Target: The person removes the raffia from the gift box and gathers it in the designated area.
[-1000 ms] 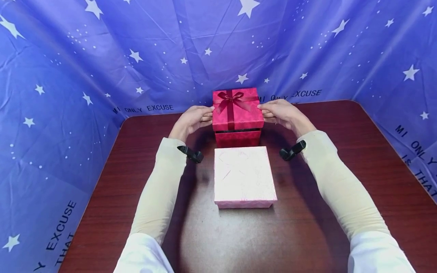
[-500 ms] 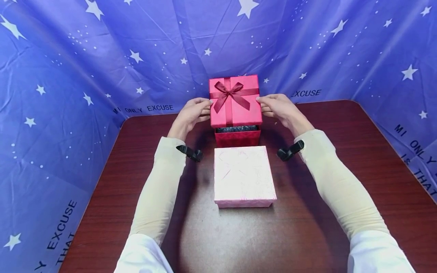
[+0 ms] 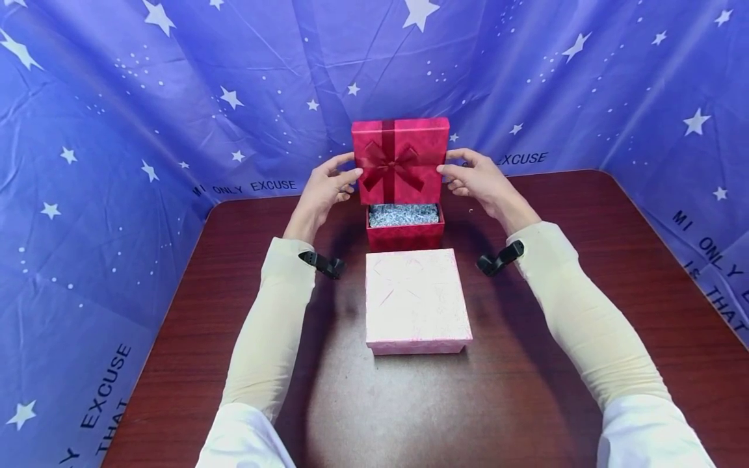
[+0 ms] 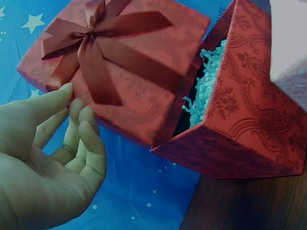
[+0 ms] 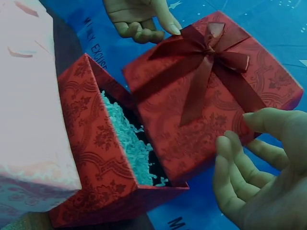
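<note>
A red gift box lid with a dark red ribbon bow is tilted steeply up, its top facing me. My left hand pinches its left edge between thumb and fingers. On the opposite edge my right hand pinches it the same way. Beneath the lid stands the red box, its mouth uncovered at the front. Pale blue shredded paper fills the inside; the rear of the box is hidden behind the lid. In the right wrist view, the lid's lower edge is close to the box's rim.
A pale pink lidded box stands on the dark wooden table, just in front of the red box. Blue star-patterned cloth hangs behind the table and along both sides. A black wrist camera is strapped to each sleeve.
Both hands have raised the red lid off the box and tipped it upright toward the back. The shredded paper has come into view. The pink box has stayed in place.
</note>
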`<move>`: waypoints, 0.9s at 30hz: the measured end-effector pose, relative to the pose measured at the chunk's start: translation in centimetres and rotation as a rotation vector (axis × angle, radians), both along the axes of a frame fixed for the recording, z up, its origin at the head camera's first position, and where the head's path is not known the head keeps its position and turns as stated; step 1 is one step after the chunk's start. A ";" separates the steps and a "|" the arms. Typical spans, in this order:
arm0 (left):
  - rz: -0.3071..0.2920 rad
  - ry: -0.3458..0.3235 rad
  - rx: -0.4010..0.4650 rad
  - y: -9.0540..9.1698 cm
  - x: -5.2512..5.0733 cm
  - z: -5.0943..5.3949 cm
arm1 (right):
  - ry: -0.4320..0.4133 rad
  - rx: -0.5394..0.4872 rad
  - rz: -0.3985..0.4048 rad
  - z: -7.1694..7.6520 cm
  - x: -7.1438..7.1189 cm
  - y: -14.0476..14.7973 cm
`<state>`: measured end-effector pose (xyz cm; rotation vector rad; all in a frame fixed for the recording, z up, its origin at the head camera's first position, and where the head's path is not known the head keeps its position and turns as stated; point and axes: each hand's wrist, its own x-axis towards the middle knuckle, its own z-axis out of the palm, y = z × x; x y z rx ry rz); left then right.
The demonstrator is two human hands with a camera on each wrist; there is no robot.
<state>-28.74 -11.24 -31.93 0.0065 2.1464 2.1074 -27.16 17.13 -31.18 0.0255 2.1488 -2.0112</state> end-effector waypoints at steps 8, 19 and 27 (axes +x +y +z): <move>-0.035 0.015 0.120 -0.1 0.0 -0.5 | 0.032 -0.123 0.045 -0.4 0.4 0.1; -0.062 -0.008 0.002 -0.4 0.0 -1.1 | -0.026 -0.124 -0.011 -1.2 0.4 -0.2; -0.044 -0.107 -0.032 -0.6 -0.1 -1.1 | -0.058 -0.139 0.019 -1.2 0.5 -0.5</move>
